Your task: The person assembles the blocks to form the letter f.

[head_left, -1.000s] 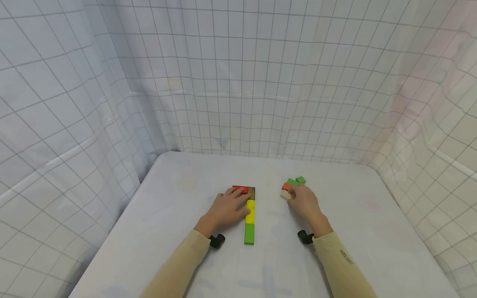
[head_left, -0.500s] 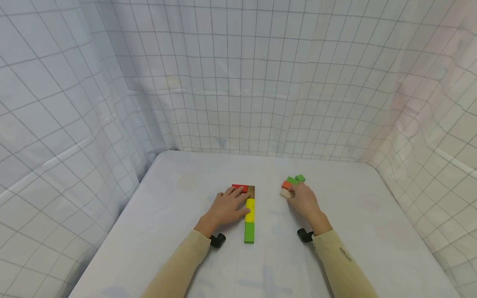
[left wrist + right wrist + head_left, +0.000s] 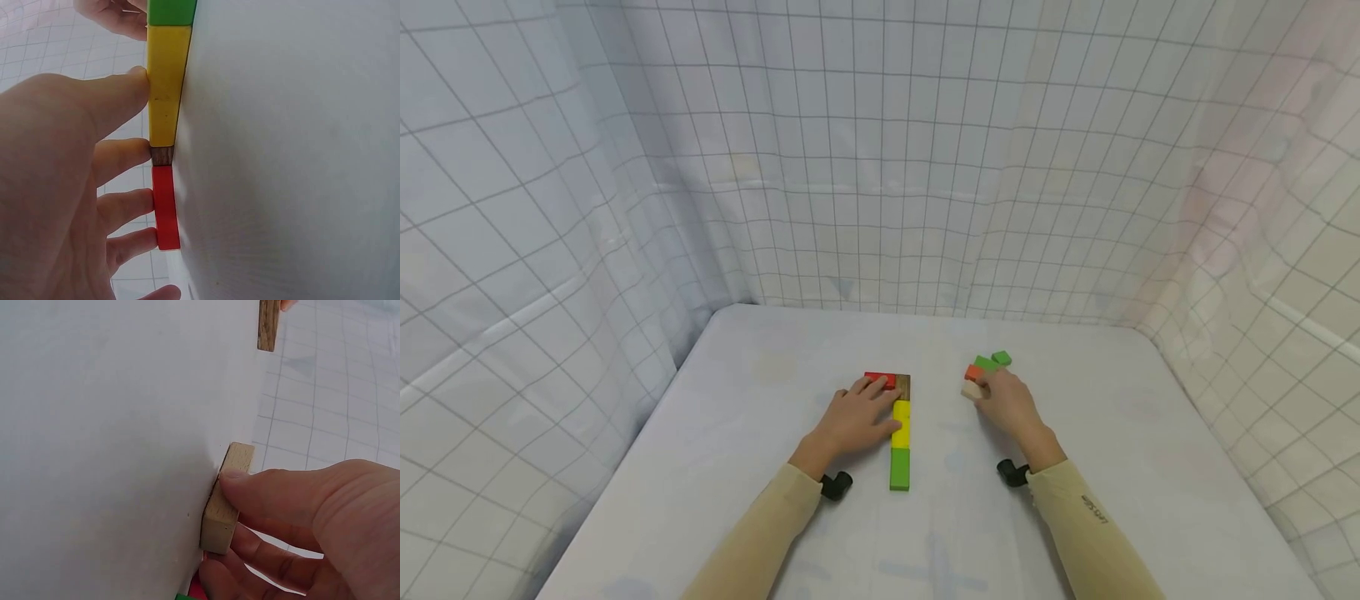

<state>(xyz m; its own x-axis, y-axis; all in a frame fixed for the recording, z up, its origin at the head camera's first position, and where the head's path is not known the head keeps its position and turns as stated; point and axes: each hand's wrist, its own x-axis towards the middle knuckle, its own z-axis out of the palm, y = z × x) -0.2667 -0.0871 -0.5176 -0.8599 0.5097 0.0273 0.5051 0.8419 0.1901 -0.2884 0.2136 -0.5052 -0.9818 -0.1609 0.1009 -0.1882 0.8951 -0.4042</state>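
Observation:
In the head view, several flat wooden blocks form a corner: a red block, a dark brown block, a yellow block and a green block. My left hand lies spread beside them. Its fingertips touch the red and brown blocks, and its thumb touches the yellow one, as the left wrist view confirms. To the right, my right hand pinches a pale wooden block low at the table, thumb against its side. Part of that block is hidden by the fingers in the head view.
Just beyond the right hand lie an orange-red block, a green block and a smaller green block. All rest on a white-covered table. A white gridded curtain encloses its back and sides.
The head view has shifted very slightly. Both hands and all the blocks keep their places relative to each other.

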